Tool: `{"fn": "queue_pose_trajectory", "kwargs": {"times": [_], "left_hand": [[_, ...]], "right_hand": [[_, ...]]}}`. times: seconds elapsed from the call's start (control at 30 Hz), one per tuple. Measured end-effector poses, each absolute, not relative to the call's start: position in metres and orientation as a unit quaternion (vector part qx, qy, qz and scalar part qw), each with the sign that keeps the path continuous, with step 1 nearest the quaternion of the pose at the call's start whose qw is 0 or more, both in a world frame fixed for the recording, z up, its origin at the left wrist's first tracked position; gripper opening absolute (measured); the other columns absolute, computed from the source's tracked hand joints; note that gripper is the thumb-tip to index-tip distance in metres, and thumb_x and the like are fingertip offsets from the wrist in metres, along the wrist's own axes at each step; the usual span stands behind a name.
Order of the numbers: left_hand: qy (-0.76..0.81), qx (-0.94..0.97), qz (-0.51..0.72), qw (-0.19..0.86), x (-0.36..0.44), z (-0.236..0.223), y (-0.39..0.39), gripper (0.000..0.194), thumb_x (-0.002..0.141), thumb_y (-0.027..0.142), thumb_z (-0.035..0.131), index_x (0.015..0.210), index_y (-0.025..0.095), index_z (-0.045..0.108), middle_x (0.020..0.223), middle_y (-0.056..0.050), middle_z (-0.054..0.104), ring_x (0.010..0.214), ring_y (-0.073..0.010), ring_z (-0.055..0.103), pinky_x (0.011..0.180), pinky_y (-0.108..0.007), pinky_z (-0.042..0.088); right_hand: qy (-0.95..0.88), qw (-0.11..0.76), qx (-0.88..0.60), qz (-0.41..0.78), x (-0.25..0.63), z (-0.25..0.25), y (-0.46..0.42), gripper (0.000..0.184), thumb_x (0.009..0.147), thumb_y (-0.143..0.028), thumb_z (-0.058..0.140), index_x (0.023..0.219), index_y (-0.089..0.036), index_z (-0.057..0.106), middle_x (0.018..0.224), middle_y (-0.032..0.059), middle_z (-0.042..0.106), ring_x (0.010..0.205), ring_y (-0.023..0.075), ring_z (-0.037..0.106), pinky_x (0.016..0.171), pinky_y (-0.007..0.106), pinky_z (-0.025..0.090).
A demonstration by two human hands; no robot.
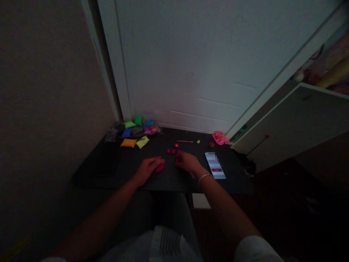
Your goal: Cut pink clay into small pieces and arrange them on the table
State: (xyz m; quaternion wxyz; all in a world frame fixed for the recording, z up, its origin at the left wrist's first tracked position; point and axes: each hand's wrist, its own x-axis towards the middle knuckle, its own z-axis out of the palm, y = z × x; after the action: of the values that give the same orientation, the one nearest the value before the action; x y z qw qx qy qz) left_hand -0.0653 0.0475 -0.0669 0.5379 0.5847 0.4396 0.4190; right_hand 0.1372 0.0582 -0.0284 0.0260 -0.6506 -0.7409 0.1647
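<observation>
My left hand (pixel 148 170) rests on the dark table with its fingers curled around a red lump of modelling clay (pixel 159 168). To its right, my right hand (pixel 187 162) has its fingertips closed on a small red clay piece (pixel 177 160), mostly covered by the fingers. Just beyond the hands lie small red clay balls (pixel 173 151) in a short row. Behind them sits another red piece (pixel 176 145) with a pale spot. A thin pink stick (pixel 184 141) lies farther back, with a small yellow-green bit (pixel 198 142) beside it.
Several coloured clay packets (pixel 128 143) are heaped at the back left of the table (pixel 136 183). A lit phone (pixel 215 165) lies right of my right hand. Behind it are a brown-red ball (pixel 211 145) and a crumpled pink thing (pixel 220 138). A white panel (pixel 174 72) closes off the back.
</observation>
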Motion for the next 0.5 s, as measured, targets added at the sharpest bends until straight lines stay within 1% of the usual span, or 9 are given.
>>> {"fn": "queue_pose_trajectory", "kwargs": {"times": [0.1, 0.13, 0.23, 0.3, 0.4, 0.5], "left_hand": [[0.442, 0.59, 0.419, 0.531, -0.066, -0.069, 0.047, 0.033, 0.073, 0.042, 0.054, 0.085, 0.015, 0.069, 0.102, -0.008, 0.066, 0.11, -0.0252, 0.05, 0.097, -0.039, 0.032], [0.444, 0.594, 0.419, 0.524, -0.066, -0.069, 0.047, 0.034, 0.073, 0.042, 0.053, 0.087, 0.015, 0.068, 0.103, -0.009, 0.066, 0.11, -0.0252, 0.05, 0.096, -0.039, 0.032], [0.461, 0.627, 0.411, 0.475, -0.066, -0.066, 0.046, 0.035, 0.075, 0.043, 0.051, 0.089, 0.016, 0.068, 0.103, -0.009, 0.065, 0.107, -0.0253, 0.052, 0.094, -0.039, 0.035], [0.461, 0.682, 0.396, 0.408, -0.062, -0.06, 0.046, 0.03, 0.074, 0.04, 0.052, 0.087, 0.018, 0.068, 0.099, -0.007, 0.066, 0.105, -0.0246, 0.053, 0.092, -0.038, 0.036], [0.435, 0.783, 0.348, 0.275, -0.047, -0.048, 0.049, 0.022, 0.076, 0.036, 0.052, 0.085, 0.023, 0.067, 0.094, -0.005, 0.067, 0.1, -0.023, 0.054, 0.089, -0.037, 0.037], [0.432, 0.842, 0.274, 0.173, -0.024, -0.041, 0.056, 0.025, 0.078, 0.036, 0.05, 0.091, 0.022, 0.066, 0.097, -0.007, 0.065, 0.095, -0.0251, 0.054, 0.084, -0.039, 0.036]], "right_hand": [[-0.732, 0.054, -0.655, 0.179, 0.146, -0.026, 0.056, 0.039, 0.068, -0.038, 0.063, 0.105, -0.025, 0.058, 0.097, 0.0004, 0.064, 0.083, 0.0155, 0.059, 0.064, 0.021, 0.039], [-0.727, 0.065, -0.66, 0.181, 0.151, -0.024, 0.056, 0.04, 0.069, -0.04, 0.062, 0.106, -0.026, 0.057, 0.098, 0.0, 0.064, 0.084, 0.0148, 0.059, 0.064, 0.021, 0.04], [-0.695, 0.097, -0.692, 0.171, 0.169, -0.021, 0.054, 0.032, 0.076, -0.038, 0.054, 0.105, -0.024, 0.059, 0.1, 0.0012, 0.064, 0.086, 0.014, 0.059, 0.067, 0.021, 0.04], [-0.663, 0.111, -0.723, 0.157, 0.181, -0.023, 0.051, 0.029, 0.079, -0.036, 0.05, 0.102, -0.02, 0.06, 0.1, 0.0042, 0.064, 0.087, 0.0159, 0.059, 0.067, 0.022, 0.04], [-0.632, 0.121, -0.752, 0.146, 0.191, -0.032, 0.048, 0.035, 0.077, -0.042, 0.052, 0.099, -0.017, 0.062, 0.096, 0.0073, 0.065, 0.084, 0.0191, 0.06, 0.064, 0.024, 0.04], [-0.625, 0.13, -0.756, 0.143, 0.19, -0.044, 0.046, 0.037, 0.075, -0.044, 0.054, 0.1, -0.018, 0.062, 0.096, 0.008, 0.064, 0.084, 0.0193, 0.06, 0.064, 0.024, 0.04]]}}
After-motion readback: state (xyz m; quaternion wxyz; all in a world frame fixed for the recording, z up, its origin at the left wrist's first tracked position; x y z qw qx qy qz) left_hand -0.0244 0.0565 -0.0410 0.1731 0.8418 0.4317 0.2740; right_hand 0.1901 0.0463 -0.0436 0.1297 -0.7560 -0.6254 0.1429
